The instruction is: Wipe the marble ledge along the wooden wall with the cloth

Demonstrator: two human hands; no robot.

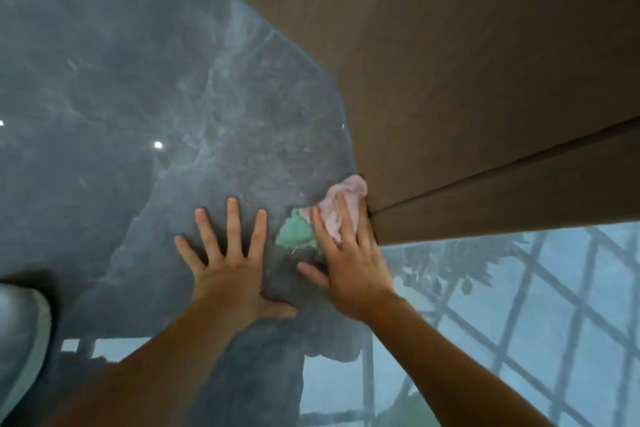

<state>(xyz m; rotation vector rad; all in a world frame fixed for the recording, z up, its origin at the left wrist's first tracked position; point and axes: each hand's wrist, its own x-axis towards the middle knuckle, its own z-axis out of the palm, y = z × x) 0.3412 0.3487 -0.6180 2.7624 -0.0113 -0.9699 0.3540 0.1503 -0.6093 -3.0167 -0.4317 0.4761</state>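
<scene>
A pink and green cloth (301, 232) lies crumpled on the glossy grey marble ledge (138, 87), tight against the corner of the brown wooden wall (467, 62). My right hand (349, 267) presses flat on the cloth, fingers spread over its pink part, fingertips close to the wall. My left hand (230, 263) rests flat on the bare marble just left of the cloth, fingers spread, holding nothing.
The wooden wall runs along the ledge's right side and has a horizontal seam (502, 166). A rounded grey object (20, 333) sits at the lower left edge. The marble reflects a window grid (536, 305) and ceiling lights.
</scene>
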